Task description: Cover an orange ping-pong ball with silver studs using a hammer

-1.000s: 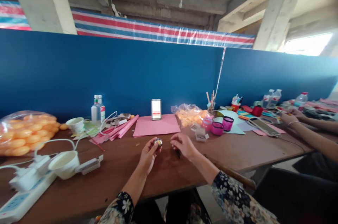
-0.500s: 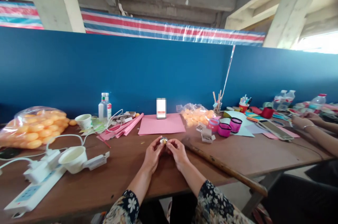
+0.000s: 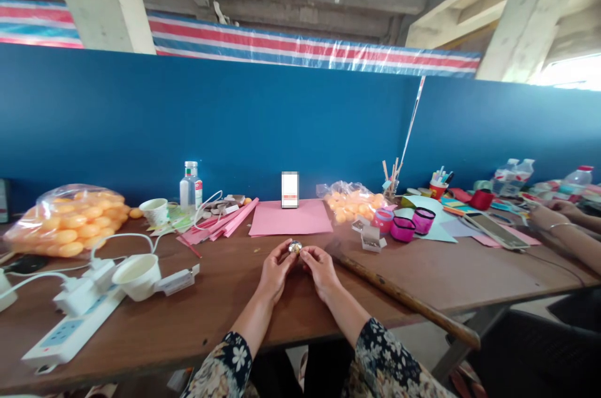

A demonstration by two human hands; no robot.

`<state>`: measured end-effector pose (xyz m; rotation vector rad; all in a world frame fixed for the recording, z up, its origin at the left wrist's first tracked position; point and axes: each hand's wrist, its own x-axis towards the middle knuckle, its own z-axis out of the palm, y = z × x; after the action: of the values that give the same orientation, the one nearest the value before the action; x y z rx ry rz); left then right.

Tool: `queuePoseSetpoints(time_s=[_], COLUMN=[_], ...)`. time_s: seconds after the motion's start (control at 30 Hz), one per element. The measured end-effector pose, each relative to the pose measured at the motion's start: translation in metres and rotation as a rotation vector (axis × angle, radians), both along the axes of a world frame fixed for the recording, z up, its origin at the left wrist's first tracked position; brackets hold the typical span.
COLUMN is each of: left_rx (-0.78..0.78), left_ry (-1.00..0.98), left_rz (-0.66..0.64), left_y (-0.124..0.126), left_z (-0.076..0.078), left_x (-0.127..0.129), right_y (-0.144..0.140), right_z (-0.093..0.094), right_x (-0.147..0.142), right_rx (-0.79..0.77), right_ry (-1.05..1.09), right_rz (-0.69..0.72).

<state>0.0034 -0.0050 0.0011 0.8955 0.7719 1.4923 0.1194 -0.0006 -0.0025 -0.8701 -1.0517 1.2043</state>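
A small, shiny, silvery round object (image 3: 295,247) with a yellowish patch sits between my two hands, just above the brown table. What kind of thing it is I cannot make out. My left hand (image 3: 277,270) pinches it from the left with thumb and fingers. On the other side, my right hand (image 3: 319,270) is closed, its thumb and fingertips pressed together at the object's right edge. Beyond my hands lie sheets of pink paper (image 3: 267,219), with a white-screened upright phone-like thing (image 3: 290,188) standing at their back edge.
Left are a bag of orange balls (image 3: 66,226), a paper cup (image 3: 136,276) and a power strip (image 3: 70,329) with cables. A wooden stick (image 3: 404,295) lies right of my hands, overhanging the front edge. Further right, a co-worker's hand (image 3: 547,216) is above the table.
The view has shifted slightly, so everything sits a little further right. Both hands keep nearly the same grip on the silvery object.
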Motion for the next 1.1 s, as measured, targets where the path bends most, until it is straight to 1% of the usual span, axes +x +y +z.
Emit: queuePoseSetpoints(time_s=[0.47, 1.1], left_rx=[0.008, 0.015], left_ry=[0.031, 0.022], left_rz=[0.021, 0.008], left_y=[-0.0003, 0.0001], left_z=[0.0011, 0.0004], left_x=[0.0002, -0.0004], right_y=[0.0006, -0.0007], right_z=[-0.0024, 0.0004], right_x=[-0.0005, 0.0001], right_rx=[0.004, 0.002], right_ry=[-0.014, -0.024], right_rz=[-0.004, 0.022])
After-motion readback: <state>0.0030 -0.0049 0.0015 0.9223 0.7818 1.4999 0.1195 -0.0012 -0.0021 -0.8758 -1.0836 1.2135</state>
